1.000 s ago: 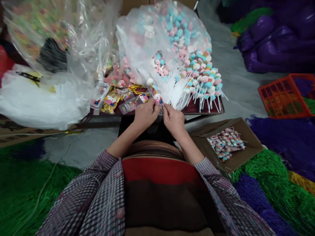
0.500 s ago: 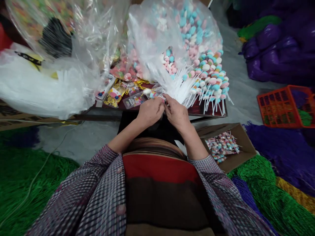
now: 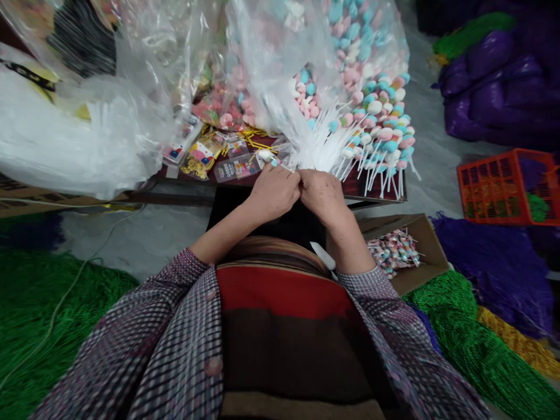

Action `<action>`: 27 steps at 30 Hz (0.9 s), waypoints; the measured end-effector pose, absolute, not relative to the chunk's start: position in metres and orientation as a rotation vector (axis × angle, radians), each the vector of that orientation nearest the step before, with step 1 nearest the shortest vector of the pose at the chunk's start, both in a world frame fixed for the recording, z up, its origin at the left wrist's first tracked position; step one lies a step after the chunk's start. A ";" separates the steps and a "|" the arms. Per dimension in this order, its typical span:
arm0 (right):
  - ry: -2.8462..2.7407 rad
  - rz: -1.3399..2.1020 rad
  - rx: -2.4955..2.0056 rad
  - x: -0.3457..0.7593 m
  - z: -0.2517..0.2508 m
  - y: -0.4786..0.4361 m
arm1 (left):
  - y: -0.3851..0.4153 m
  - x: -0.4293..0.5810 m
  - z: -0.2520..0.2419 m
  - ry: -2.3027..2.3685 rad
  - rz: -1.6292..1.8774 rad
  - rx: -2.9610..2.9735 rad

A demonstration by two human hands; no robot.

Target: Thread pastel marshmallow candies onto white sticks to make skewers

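My left hand is closed around a candy stick in a clear wrapper. Its white and blue end pokes out past the fingers toward the table. Pressed against it, my right hand is closed with curled fingers; what they pinch is hidden. Just beyond the hands lies a bundle of white sticks. Candy skewers in pink, blue and white are piled to its right. Flat printed bags and gold twist ties lie on the dark red table at the left.
Large clear bags of candy stand at the back, and a white plastic bag fills the left. A cardboard box with wrapped candy sticks sits by my right arm. Farther right are an orange crate and green and purple fringe.
My hands have come together, knuckles touching, and the right fingers have curled inward. Less of the wrapped candy stick shows now. The view has shifted a little.
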State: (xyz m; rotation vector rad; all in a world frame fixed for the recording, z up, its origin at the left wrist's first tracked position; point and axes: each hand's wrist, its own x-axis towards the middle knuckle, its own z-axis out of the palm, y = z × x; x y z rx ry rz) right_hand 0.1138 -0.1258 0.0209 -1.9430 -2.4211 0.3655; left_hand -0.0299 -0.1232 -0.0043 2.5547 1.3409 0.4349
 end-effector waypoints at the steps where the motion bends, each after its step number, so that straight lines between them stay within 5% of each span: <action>1: -2.421 0.363 -1.951 0.114 0.020 -0.124 | -0.124 -0.030 -0.003 1.328 0.429 2.577; 12: -1.804 0.605 -1.679 0.104 -0.010 -0.106 | -0.123 -0.034 0.002 1.337 0.634 2.518; 21: -1.569 0.840 -1.407 0.113 0.000 -0.125 | -0.095 -0.058 0.000 1.101 1.205 1.274; 27: -1.848 0.902 -1.375 0.105 -0.003 -0.137 | -0.076 -0.046 -0.003 0.956 1.245 1.073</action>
